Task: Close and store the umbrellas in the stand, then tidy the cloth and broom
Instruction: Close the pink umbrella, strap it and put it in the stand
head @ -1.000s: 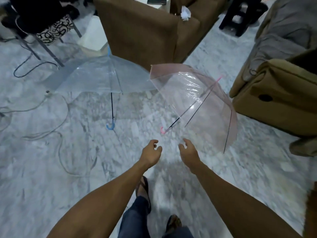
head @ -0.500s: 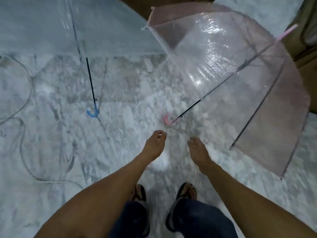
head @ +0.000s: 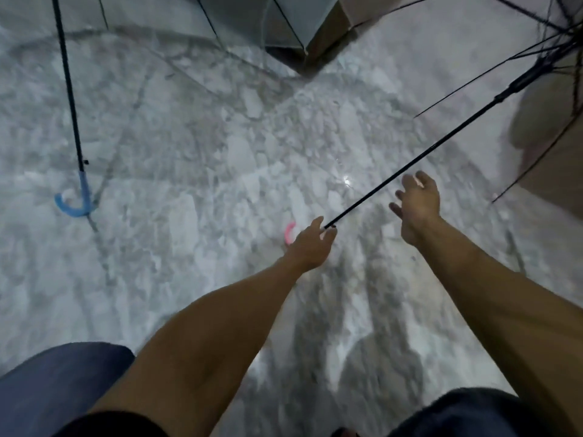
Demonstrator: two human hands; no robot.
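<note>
The first step, closing an umbrella, was judged to be in hand. The left hand (head: pixel 310 244) was curled at the pink handle (head: pixel 289 233), whether gripped could not be told. At two o'clock the right hand (head: pixel 416 200) was spread wide beside the black shaft (head: pixel 410 171). The runner (head: pixel 525 80), farther at two o'clock, was judged the next target. The blue-handled umbrella (head: pixel 75 201) lay at ten o'clock.

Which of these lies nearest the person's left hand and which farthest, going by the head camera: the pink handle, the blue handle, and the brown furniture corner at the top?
From the left hand:
1. Pink handle, right at the hand, just to its left.
2. Blue handle, far to the left on the marble floor.
3. Brown furniture corner, at the top, past the hand.
</note>
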